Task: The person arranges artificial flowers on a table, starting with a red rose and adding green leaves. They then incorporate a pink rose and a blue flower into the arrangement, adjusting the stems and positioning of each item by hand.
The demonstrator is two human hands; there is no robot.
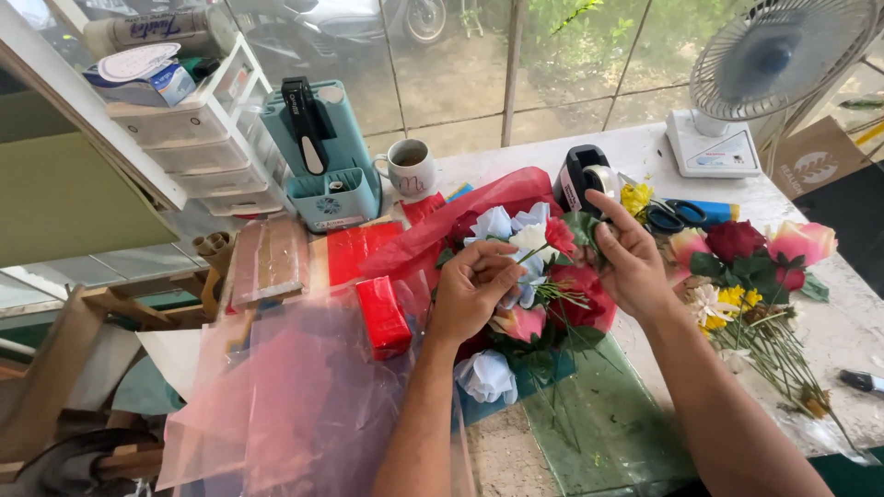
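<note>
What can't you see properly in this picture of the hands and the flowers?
- Head view: the left hand curls around a white flower, so its grip on the stem is hidden.
- The right hand covers the bouquet's right side.
- The fan is cut off by the top edge.
- The mug's contents are too small to tell.
- The black pen is cut by the right edge.

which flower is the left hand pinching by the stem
The white flower at the top of the bouquet, beside a red one; the left hand grips its stem. The pale blue rose lies untouched below.
</note>
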